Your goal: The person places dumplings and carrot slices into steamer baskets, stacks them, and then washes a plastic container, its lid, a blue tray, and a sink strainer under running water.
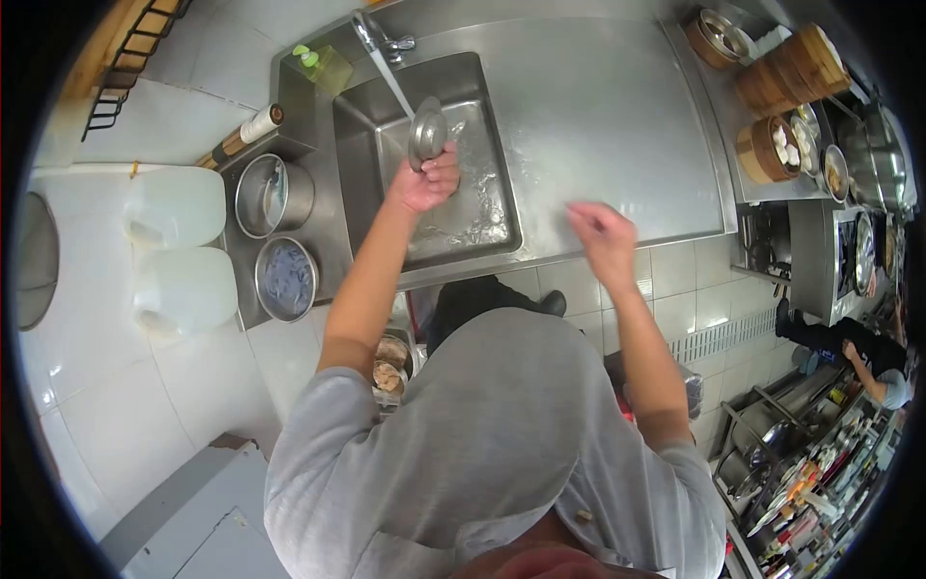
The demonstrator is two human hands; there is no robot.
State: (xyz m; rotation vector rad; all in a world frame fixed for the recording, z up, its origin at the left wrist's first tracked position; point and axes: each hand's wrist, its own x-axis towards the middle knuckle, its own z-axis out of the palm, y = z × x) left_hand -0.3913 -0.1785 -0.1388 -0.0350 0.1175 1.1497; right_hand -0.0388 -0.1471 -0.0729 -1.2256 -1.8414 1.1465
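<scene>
My left hand (424,181) is over the sink (503,193), its fingers closed on the edge of a small round metal dish (427,131). The dish is tilted beside the stream of water (390,85) from the faucet (378,39). Water ripples on the sink bottom below. Out to the right, my right hand (605,236) hangs near the front edge of the steel counter (608,125). Its fingers are curled in, and I see nothing in them.
Left of the sink stand a metal pot (302,198), a bowl of dark liquid (287,280) and a soap bottle (333,69). Bamboo steamers (793,72) are at the far right. Another person (858,352) stands farther off at right.
</scene>
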